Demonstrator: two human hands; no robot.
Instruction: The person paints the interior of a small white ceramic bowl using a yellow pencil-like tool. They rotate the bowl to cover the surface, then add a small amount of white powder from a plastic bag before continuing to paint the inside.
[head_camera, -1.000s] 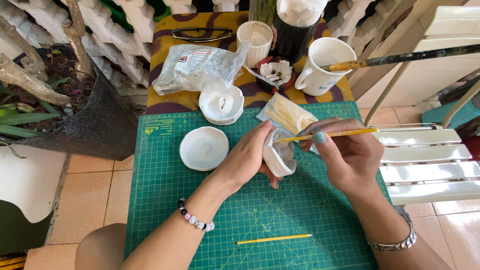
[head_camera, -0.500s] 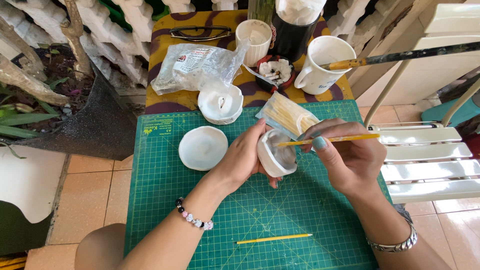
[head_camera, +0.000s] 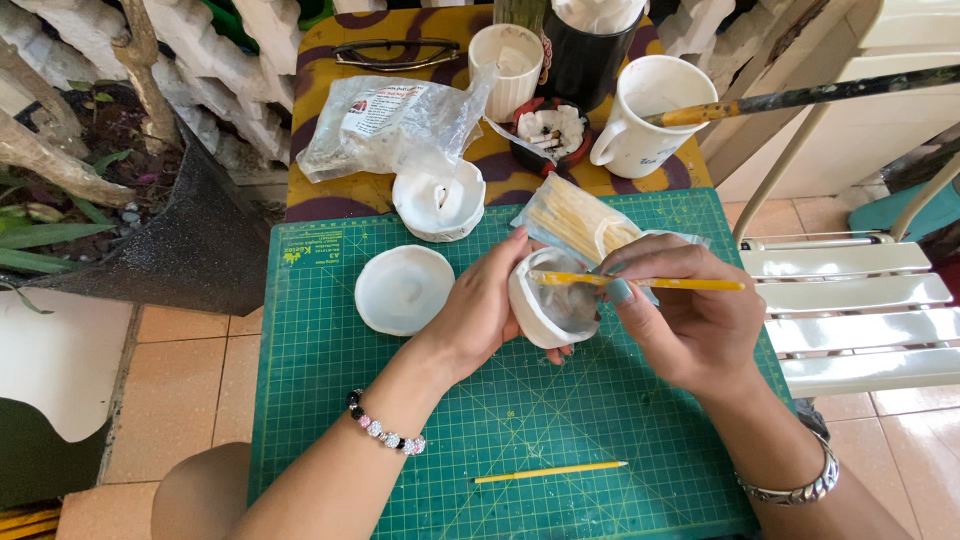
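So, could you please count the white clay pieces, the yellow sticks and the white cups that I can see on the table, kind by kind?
White clay pieces: 3 (round bowl in the left hand, flat round dish, small bowl)
Thin yellow sticks, loose: 2 (one in the right hand, one on the green cutting mat)
White cups: 2 (handled mug, ribbed cup)
Total: 7

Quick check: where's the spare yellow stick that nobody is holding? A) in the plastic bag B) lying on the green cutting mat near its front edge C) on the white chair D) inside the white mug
B: the loose yellow stick lies flat on the green cutting mat, near its front edge, apart from both hands; the right hand holds a different yellow tool against the white clay bowl that the left hand holds.
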